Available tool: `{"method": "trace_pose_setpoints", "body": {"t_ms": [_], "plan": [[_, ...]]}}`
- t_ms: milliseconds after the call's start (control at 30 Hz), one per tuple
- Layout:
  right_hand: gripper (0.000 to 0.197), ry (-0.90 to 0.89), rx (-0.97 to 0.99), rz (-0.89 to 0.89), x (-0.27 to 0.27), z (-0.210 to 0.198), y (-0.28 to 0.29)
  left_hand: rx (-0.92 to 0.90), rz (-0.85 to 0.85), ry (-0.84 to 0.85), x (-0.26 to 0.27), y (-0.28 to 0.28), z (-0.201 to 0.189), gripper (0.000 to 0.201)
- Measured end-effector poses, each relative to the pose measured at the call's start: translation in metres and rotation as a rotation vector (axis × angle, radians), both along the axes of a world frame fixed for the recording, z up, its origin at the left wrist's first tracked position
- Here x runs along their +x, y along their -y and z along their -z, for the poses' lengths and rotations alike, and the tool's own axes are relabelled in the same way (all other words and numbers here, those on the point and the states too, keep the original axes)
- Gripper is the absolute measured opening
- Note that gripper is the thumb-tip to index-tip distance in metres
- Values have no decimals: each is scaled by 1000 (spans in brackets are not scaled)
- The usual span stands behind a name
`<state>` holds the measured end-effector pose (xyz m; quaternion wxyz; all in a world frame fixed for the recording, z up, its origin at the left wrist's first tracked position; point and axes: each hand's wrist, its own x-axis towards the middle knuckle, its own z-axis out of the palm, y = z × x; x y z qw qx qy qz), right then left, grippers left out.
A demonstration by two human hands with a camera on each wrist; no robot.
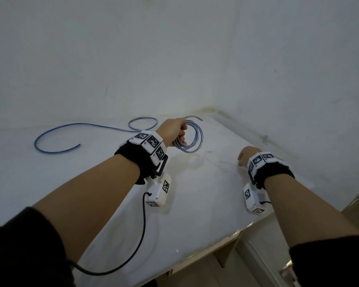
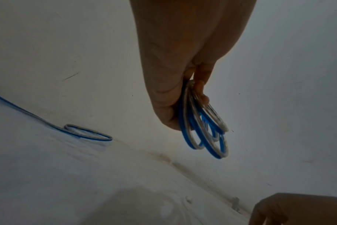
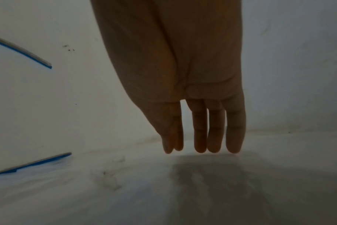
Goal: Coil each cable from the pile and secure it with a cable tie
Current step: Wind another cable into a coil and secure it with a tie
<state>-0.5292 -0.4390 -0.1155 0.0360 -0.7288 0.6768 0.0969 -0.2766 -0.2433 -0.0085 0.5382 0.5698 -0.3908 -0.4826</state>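
Blue-and-clear flat cable is the whole story here. One length is wound into a coil (image 1: pixel 190 136) of several loops, and the left hand (image 1: pixel 173 130) has its fingers curled round one side of the bundle, holding it up off the white table (image 1: pixel 195 204) toward the back corner. From the left wrist view you can see the loops hanging below the fingers (image 2: pixel 199 86), a bit fanned out rather than stacked neat, with thumb and fingers pinching them together at the top. One loose end of the coil sticks out past the hand toward the wall.

Second cable (image 1: pixel 75 137) is lying flat on the table, well off to the left of the coil. It's mostly uncoiled: one small loop at the far end near the wall, then a long sweeping curve back toward the front, ending in a free tip.

Right hand (image 1: pixel 246 157) is out over the right part of the table, holding nothing. The right wrist cam shows the fingers (image 3: pixel 200 129) straight and close together, pointing down, tips right at the surface over their own shadow; can't really tell if they're touching it or just hovering.

There's something faint and see-through on the table between the two hands, too washed out to say what it is.

Both wrists have black bands with white marker blocks on them.
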Motion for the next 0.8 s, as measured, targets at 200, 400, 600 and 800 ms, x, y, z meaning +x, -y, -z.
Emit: {"method": "trace_pose_setpoints", "body": {"t_ms": [200, 400, 600, 800], "plan": [[23, 13, 79, 24, 25, -50, -101, -6, 2, 37, 3, 6, -1, 32], [26, 377, -36, 93, 39, -55, -101, -20, -39, 48, 15, 1, -3, 44], [23, 958, -127, 80, 92, -89, -120, -53, -115, 99, 41, -17, -6, 41], [22, 1651, 145, -203, 191, -128, -175, -104, -289, 202, 100, -47, -9, 39]]}}
